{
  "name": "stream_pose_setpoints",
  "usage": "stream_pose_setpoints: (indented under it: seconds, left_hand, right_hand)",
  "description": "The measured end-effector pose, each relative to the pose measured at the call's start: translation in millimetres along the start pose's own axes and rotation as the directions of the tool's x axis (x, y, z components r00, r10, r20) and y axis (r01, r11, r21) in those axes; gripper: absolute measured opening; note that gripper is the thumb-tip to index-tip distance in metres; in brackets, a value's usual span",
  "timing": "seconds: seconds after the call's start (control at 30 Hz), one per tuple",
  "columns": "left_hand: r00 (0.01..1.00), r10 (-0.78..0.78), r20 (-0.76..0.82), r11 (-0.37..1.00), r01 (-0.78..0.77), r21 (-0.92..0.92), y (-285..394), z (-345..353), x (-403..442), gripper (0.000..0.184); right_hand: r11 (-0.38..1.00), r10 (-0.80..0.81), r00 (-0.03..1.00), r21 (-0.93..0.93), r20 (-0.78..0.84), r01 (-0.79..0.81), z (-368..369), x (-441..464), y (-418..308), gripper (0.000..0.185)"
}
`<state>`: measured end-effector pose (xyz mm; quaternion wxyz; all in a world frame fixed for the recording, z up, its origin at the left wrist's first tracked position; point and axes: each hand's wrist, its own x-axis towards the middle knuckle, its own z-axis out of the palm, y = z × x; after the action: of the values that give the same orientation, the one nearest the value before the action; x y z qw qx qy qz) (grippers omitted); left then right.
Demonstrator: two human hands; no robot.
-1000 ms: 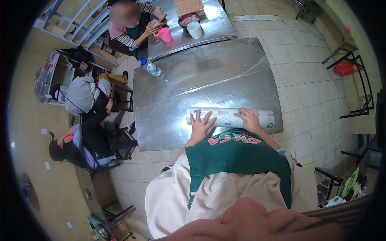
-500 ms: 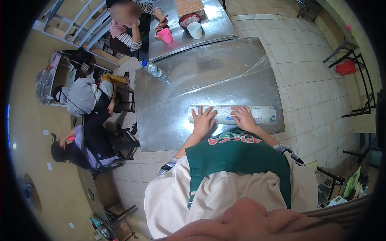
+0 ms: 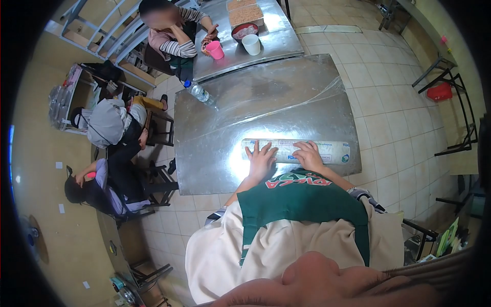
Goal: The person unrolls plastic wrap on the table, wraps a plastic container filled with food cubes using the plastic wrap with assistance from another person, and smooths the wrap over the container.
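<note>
A long white printed roll (image 3: 332, 152), wrapped in clear plastic, lies crosswise near the close edge of the metal table (image 3: 215, 169). My left hand (image 3: 262, 159) rests on its left part, fingers spread over the top. On the middle of the roll lies my right hand (image 3: 309, 156), its fingers also apart and bent over the surface. Neither hand is closed round it. Beyond the roll, a shiny strip of clear plastic film (image 3: 286, 110) runs diagonally across the tabletop.
A water bottle (image 3: 200, 93) lies at the table's far left. On the second table (image 3: 276, 48) are a pink cup (image 3: 215, 50), a white cup (image 3: 251, 44), a bowl (image 3: 244, 31) and a tray of brownish food (image 3: 246, 17). One person sits there; two others sit at left.
The view has tilted slightly, so the tables sit a little lower in it. Both hands stay on the roll, with hardly any visible movement.
</note>
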<state>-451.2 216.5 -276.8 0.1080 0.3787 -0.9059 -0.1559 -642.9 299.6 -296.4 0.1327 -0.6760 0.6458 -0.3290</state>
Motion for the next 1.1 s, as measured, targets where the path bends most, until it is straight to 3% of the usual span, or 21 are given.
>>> stream_pose_setpoints:
  seconds: [0.37, 0.43, 0.47, 0.5, 0.53, 0.6, 0.67, 0.7, 0.73, 0.77, 0.8, 0.87, 1.1]
  left_hand:
    - [1.0, 0.004, -0.022, 1.0, -0.003, 0.013, 1.7, 1.1, -0.7, 0.028]
    - [0.999, -0.031, 0.012, 0.998, 0.032, -0.06, 3.1, -6.9, 4.7, 0.029]
    - [0.993, -0.097, 0.066, 0.975, 0.109, -0.194, 4.9, -16.2, 9.7, 0.031]
    - [0.992, -0.079, 0.098, 0.873, 0.117, -0.474, -4.2, -21.6, 20.1, 0.035]
    - [0.991, -0.119, 0.057, 0.725, 0.126, -0.677, 8.3, -50.7, 31.4, 0.04]
    - [0.999, -0.045, 0.006, 0.488, 0.027, -0.872, 34.3, -123.1, 41.7, 0.055]
    - [0.963, 0.158, -0.216, 0.218, -0.247, -0.944, 64.8, -196.7, 26.2, 0.052]
    - [0.906, 0.173, -0.386, 0.094, -0.406, -0.909, 89.4, -225.7, 10.4, 0.049]
    - [0.881, 0.199, -0.429, 0.276, -0.471, -0.838, 98.9, -246.0, -7.1, 0.048]
    - [0.83, 0.389, -0.399, 0.096, -0.467, -0.879, 95.6, -266.0, -18.1, 0.033]
    - [0.735, 0.56, -0.383, -0.068, -0.42, -0.905, 90.4, -275.8, -21.1, 0.021]
    - [0.7, 0.583, -0.413, -0.083, -0.454, -0.887, 93.6, -271.1, -11.4, 0.021]
    - [0.655, 0.615, -0.44, 0.054, -0.591, -0.805, 99.0, -267.4, 4.3, 0.028]
  right_hand:
    - [1.0, -0.007, 1.0, -0.013, 0.013, 0.007, 3.5, -1.0, 3.7, 0.014]
    - [0.999, -0.049, 0.999, -0.003, -0.015, 0.049, 8.1, -2.3, 10.6, 0.015]
    - [0.997, -0.075, 0.997, -0.011, -0.027, 0.075, 11.3, -3.0, 14.9, 0.014]
    - [0.995, -0.06, 0.998, 0.085, -0.014, 0.061, 13.8, -3.6, 19.3, 0.014]
    - [0.994, -0.111, 0.99, 0.004, -0.083, 0.112, 18.4, -4.2, 21.8, 0.012]
    - [0.984, -0.171, 0.983, -0.057, -0.067, 0.167, 22.3, -3.4, 27.0, 0.016]
    - [0.986, -0.141, 0.99, -0.092, 0.019, 0.142, 19.5, 0.1, 25.2, 0.02]
    - [0.986, -0.092, 0.994, -0.13, 0.066, 0.1, 26.3, 1.3, 28.8, 0.022]
    - [0.988, -0.138, 0.99, -0.062, 0.021, 0.139, 21.7, 1.2, 28.5, 0.022]
    - [0.975, -0.156, 0.987, -0.153, 0.033, 0.16, 16.8, 0.8, 22.4, 0.022]
    - [0.986, -0.112, 0.993, -0.117, 0.045, 0.117, 10.5, 2.2, 14.9, 0.021]
    - [0.989, -0.095, 0.994, -0.11, 0.048, 0.1, 3.1, 2.7, 8.9, 0.021]
    - [0.995, -0.094, 0.991, -0.037, 0.094, 0.098, 2.2, 1.7, 9.0, 0.02]
